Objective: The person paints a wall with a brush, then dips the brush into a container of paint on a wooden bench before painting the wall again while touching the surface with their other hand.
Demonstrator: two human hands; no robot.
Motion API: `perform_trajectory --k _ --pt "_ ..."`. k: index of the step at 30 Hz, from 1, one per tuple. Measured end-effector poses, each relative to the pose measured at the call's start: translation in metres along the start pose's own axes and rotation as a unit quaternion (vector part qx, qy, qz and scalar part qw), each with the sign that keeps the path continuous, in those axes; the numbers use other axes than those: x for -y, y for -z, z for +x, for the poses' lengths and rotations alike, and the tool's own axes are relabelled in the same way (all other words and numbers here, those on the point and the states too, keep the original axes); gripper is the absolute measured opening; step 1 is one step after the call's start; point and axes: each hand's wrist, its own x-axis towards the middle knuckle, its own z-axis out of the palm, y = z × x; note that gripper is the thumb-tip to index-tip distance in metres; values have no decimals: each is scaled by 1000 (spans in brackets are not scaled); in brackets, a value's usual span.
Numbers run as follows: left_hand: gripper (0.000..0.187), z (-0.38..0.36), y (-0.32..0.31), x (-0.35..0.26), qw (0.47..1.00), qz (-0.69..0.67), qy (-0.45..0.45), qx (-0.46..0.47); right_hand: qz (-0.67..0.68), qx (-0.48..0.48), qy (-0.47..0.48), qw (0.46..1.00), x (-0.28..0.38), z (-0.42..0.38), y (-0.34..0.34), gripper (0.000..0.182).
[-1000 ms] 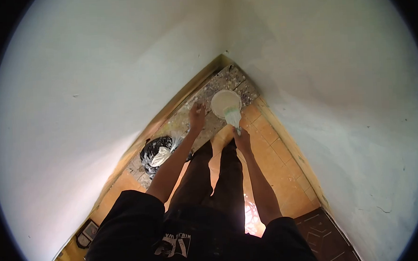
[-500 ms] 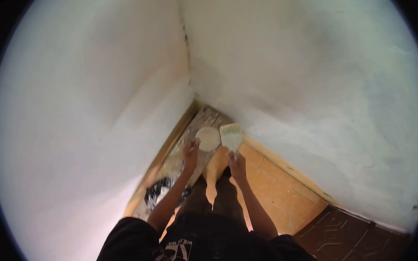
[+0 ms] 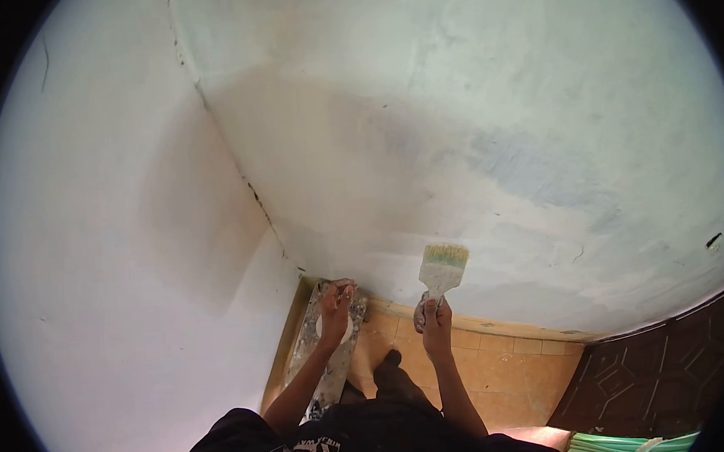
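Paintbrush upright, right hand hiding its handle, bucket mostly hidden.

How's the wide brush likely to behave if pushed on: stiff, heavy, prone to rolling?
The brush is probably light for its width, since the right hand alone holds it up. Likely give is at the bristles, which form a loose-ended fringe. Its broad, flat head suggests it wouldn't roll if set down.

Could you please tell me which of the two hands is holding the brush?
It is the right hand, closed around the wide brush; the left hand is raised with no brush in it.
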Motion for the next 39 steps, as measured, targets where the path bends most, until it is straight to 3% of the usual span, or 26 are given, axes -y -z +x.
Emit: perform_trajectory --k 8,16,18,21,26,30,34,37,39 --pt "19 15 -60 -32 1000 -16 1 25 12 52 30 998 81 47 23 33" --pt "21 24 -101 -29 999 -25 11 18 26 119 57 991 103 83 42 31" --pt "21 26 -104 -30 999 -40 -1 19 48 126 67 989 129 88 32 27" --pt "20 33 -106 -35 999 -49 -2 22 9 115 157 981 174 103 18 32" --pt "21 42 -113 -44 997 -60 -3 56 -2 94 195 976 251 127 -5 33" --pt "21 50 -118 -46 994 -62 8 93 27 68 161 984 248 140 -13 32" --pt "20 60 -116 -58 990 -61 -14 123 34 32 69 996 179 120 -1 30" --pt "19 66 -109 -54 990 -63 5 127 63 28 87 994 172 104 -9 29" --pt "18 70 -105 -58 989 -51 0 141 41 8 148 988 200 113 -17 29"
